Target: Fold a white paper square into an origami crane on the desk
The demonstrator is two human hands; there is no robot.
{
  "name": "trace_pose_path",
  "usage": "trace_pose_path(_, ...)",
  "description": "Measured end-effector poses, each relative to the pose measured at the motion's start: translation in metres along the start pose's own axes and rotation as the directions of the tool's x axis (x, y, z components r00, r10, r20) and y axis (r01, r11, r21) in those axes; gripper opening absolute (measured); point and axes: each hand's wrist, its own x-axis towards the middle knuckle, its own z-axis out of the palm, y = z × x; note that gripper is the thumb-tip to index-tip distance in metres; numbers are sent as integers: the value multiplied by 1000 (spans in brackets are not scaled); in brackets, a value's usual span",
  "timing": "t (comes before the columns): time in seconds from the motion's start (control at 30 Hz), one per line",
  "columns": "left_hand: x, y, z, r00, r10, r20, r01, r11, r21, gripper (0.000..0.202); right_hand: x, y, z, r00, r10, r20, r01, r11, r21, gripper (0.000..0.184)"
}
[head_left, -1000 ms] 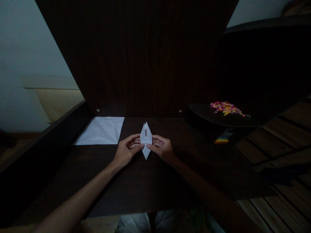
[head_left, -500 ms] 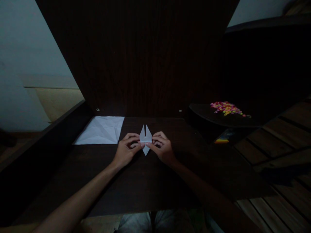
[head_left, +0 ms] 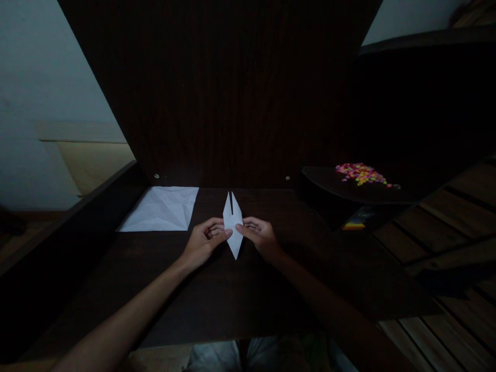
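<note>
A small white folded paper shape, a narrow diamond with a slit at its far tip, is held above the dark wooden table. My left hand pinches its left edge with thumb and fingers. My right hand pinches its right edge the same way. Both hands are closed on the paper at its middle, and the lower point hangs free between them.
A creased white sheet lies flat at the table's far left. A dark upright panel closes the back. To the right, a dark shelf carries a pile of small colourful pieces. Wooden slats run along the right.
The folded paper has lengthened from a short, wide shape into a narrower, taller diamond. Both hands stayed at its sides with only small finger shifts.
</note>
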Motion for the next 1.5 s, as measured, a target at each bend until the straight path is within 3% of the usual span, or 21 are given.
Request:
trace_pose_path(0.1, 1, -1, 0, 1000, -18, -17, 17, 999, -32, 32, 0, -3, -1, 999, 44, 5, -45, 999, 19, 26)
trace_pose_path(0.3, 1, -1, 0, 998, -16, 53, 18, 999, -39, 32, -2, -3, -1, 1000, -18, -5, 18, 1000, 16, 25)
trace_pose_path(0.53, 0, 0, 1, 992, 95, -77, -95, 995, 0, 45, 2, 0, 1, 999, 19, 29, -21, 997, 69, 31)
trace_pose_path(0.7, -5, 6, 5, 971, 193, -142, -185, 980, 71, 42, 3, 4, -1, 995, 34, 91, -44, 993, 111, 32)
trace_pose_path(0.93, -12, 12, 10, 965, 256, -60, -251, 965, 80, 40, 2, 11, 1, 976, 99, 194, -141, 966, 218, 35)
trace_pose_path(1.23, -15, 8, 11, 941, 336, -29, -329, 933, 148, 46, 0, 14, 0, 968, 92, 232, -127, 981, 143, 35)
trace_pose_path(1.37, -16, 8, 12, 940, 341, -22, -333, 929, 162, 42, 0, 15, 0, 973, 88, 215, -124, 980, 158, 34)
trace_pose_path(1.5, -15, 8, 12, 947, 306, -99, -292, 947, 136, 36, 0, 10, 0, 988, 76, 135, -100, 979, 179, 33)
